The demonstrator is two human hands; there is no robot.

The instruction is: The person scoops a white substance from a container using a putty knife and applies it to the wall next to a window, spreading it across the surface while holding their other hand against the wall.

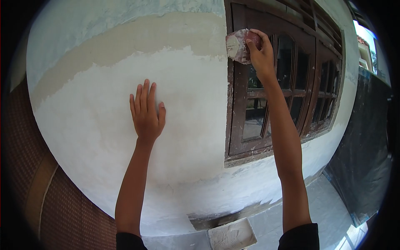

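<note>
My left hand (146, 111) lies flat against the white plastered wall (187, 112), its fingers spread and nothing in it. Up at the right, my right hand (261, 54) grips a reddish, rounded tool (241, 46) smeared with pale plaster. The tool is at the upper left edge of the brown window frame, where the wall meets the wood. A band of beige, unpainted-looking plaster (166, 31) curves across the wall above my left hand. The tool's underside is hidden from view.
A brown wooden window (287, 79) with glass panes fills the upper right. Below stands a rectangular tray (232, 235) of pale plaster on the grey floor. Woven brown panelling (75, 208) is at lower left; a dark sheet (358, 146) hangs at right.
</note>
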